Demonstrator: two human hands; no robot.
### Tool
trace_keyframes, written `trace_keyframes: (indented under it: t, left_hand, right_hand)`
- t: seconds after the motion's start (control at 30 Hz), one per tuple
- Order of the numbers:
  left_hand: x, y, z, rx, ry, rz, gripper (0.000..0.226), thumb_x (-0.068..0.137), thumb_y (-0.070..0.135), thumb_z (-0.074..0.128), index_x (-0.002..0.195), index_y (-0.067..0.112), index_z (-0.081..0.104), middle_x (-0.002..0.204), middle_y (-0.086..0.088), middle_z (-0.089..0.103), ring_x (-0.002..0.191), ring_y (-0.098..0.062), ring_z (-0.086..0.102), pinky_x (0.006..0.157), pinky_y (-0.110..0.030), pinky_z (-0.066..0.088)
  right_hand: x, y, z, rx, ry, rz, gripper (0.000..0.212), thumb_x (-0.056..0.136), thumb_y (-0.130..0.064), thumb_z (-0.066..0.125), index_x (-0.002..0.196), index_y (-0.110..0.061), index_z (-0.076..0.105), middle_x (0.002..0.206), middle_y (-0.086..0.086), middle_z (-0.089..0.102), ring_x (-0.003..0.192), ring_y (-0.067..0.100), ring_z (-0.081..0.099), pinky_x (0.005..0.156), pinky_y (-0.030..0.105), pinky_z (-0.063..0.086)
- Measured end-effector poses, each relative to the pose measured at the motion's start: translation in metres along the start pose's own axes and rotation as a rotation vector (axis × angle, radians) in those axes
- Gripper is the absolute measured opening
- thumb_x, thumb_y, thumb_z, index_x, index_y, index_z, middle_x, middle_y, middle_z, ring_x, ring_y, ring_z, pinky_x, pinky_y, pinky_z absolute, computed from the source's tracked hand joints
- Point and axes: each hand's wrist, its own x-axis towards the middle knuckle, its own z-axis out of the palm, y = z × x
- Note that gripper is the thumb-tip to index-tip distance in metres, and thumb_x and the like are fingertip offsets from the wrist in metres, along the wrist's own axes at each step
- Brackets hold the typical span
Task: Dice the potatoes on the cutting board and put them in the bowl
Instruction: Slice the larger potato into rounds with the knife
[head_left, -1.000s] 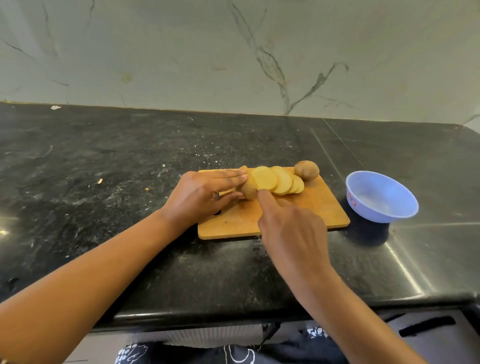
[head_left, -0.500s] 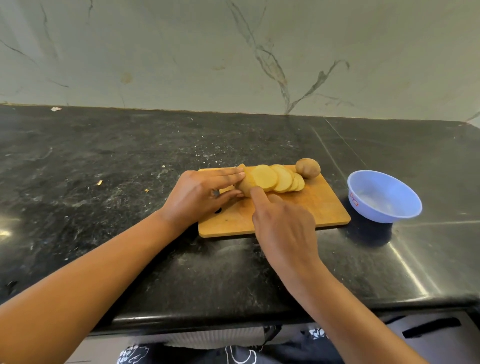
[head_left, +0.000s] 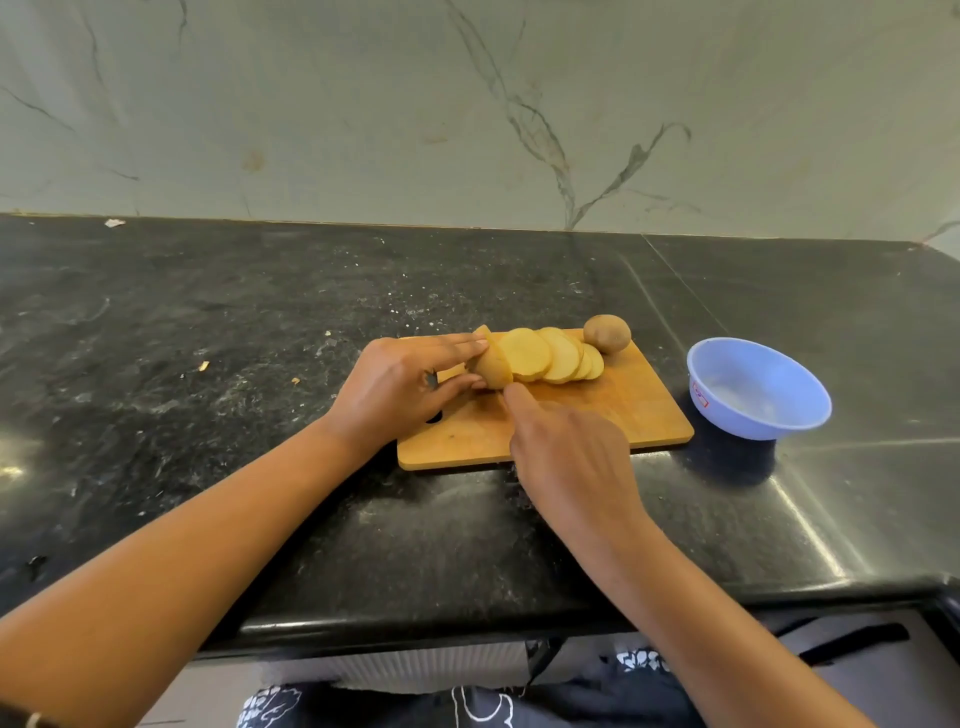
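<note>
Countertop (head_left: 208, 415) of black stone spanned across view. Cutting board (head_left: 623, 415) laid at centre; blue bowl (head_left: 753, 423) set just right of it. Left hand (head_left: 400, 389) pinched on uncut potato end (head_left: 493, 369) on board. Right hand (head_left: 571, 457) kept beside it, forefinger stretched toward it; grip hidden, cannot be told. Slices (head_left: 540, 353) fanned rightward; whole potato (head_left: 607, 333) seated at board's far right corner.

We see a board (head_left: 597, 415) of matt, pale wood at centre, on a counter (head_left: 208, 312) of black polished stone, glossy with glare at lower right. The bowl (head_left: 753, 422) at right looks like smooth blue plastic. The slices (head_left: 524, 353) show smooth cut faces, while the potato end (head_left: 493, 370) has dull, rough skin. The wall (head_left: 311, 104) across the top is smooth veined stone.
</note>
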Motion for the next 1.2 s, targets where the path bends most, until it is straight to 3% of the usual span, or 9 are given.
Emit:
trace_keyframes:
  t: [0.07,0.23,0.4,0.57,0.83,0.93,1.1,1.2]
  left_hand:
    - [0.0,0.0,0.0,-0.017,0.001,-0.009,0.04,0.085,0.041,0.061,0.113,0.014,0.07,0.118,0.0,0.066,0.082,-0.018,0.072,0.067,-0.034,0.057]
    - [0.0,0.001,0.001,-0.019,0.006,0.017,0.039,0.084,0.038,0.063,0.113,0.013,0.07,0.117,-0.001,0.067,0.104,-0.011,0.065,0.076,-0.032,0.056]
    - [0.0,0.0,0.0,-0.01,0.0,0.004,0.039,0.083,0.039,0.063,0.112,0.014,0.07,0.117,0.0,0.067,0.097,-0.011,0.068,0.073,-0.032,0.056]
    - [0.0,0.001,-0.001,-0.039,0.0,-0.027,0.039,0.083,0.039,0.065,0.112,0.014,0.07,0.117,0.001,0.067,0.094,-0.013,0.07,0.071,-0.032,0.057]
    - [0.0,0.005,-0.005,-0.045,0.007,-0.067,0.039,0.081,0.038,0.065,0.11,0.012,0.071,0.114,0.001,0.068,0.102,-0.01,0.066,0.082,-0.031,0.056]
    - [0.0,0.006,-0.005,-0.058,0.023,-0.078,0.04,0.08,0.039,0.066,0.108,0.01,0.071,0.112,0.0,0.068,0.102,-0.007,0.065,0.085,-0.025,0.054]
    - [0.001,0.007,-0.008,-0.124,0.056,-0.163,0.046,0.072,0.043,0.074,0.103,0.009,0.072,0.11,0.005,0.067,0.105,-0.003,0.063,0.09,-0.019,0.051]
    - [0.003,0.011,-0.014,-0.166,-0.033,-0.312,0.059,0.063,0.052,0.076,0.111,0.019,0.068,0.116,0.017,0.062,0.111,0.006,0.056,0.096,-0.012,0.043]
  right_hand:
    - [0.004,0.007,0.0,0.049,0.012,0.021,0.011,0.082,-0.013,0.066,0.087,-0.016,0.055,0.049,-0.013,0.022,0.037,0.008,0.016,0.04,0.022,0.004]
    - [0.01,0.006,0.001,0.132,0.06,0.099,0.012,0.082,-0.009,0.063,0.085,-0.014,0.053,0.046,-0.014,0.022,0.036,0.012,0.025,0.038,0.021,0.007]
    - [0.015,0.006,0.003,0.112,0.034,0.047,0.007,0.086,-0.013,0.059,0.085,-0.015,0.052,0.051,-0.009,0.037,0.04,0.016,0.034,0.038,0.023,0.009]
    - [0.0,0.014,-0.001,0.165,-0.036,0.066,0.007,0.097,-0.026,0.039,0.104,-0.024,0.042,0.063,-0.009,0.045,0.054,0.011,0.044,0.043,0.024,0.023]
    - [-0.004,0.032,-0.018,0.458,-0.067,0.192,0.008,0.096,-0.027,0.045,0.104,-0.029,0.046,0.062,-0.009,0.047,0.055,0.008,0.046,0.044,0.02,0.029]
    - [-0.003,0.038,-0.021,0.558,-0.067,0.258,0.006,0.096,-0.026,0.047,0.102,-0.029,0.047,0.06,-0.007,0.046,0.052,0.007,0.043,0.052,0.01,0.036]
    - [-0.005,0.039,-0.012,0.57,0.037,0.277,0.008,0.095,-0.025,0.048,0.104,-0.027,0.048,0.056,-0.006,0.045,0.05,0.01,0.042,0.048,0.02,0.033]
    - [-0.005,0.037,-0.005,0.525,0.063,0.255,0.014,0.096,-0.024,0.048,0.109,-0.022,0.05,0.058,-0.006,0.045,0.05,0.011,0.042,0.044,0.021,0.027]
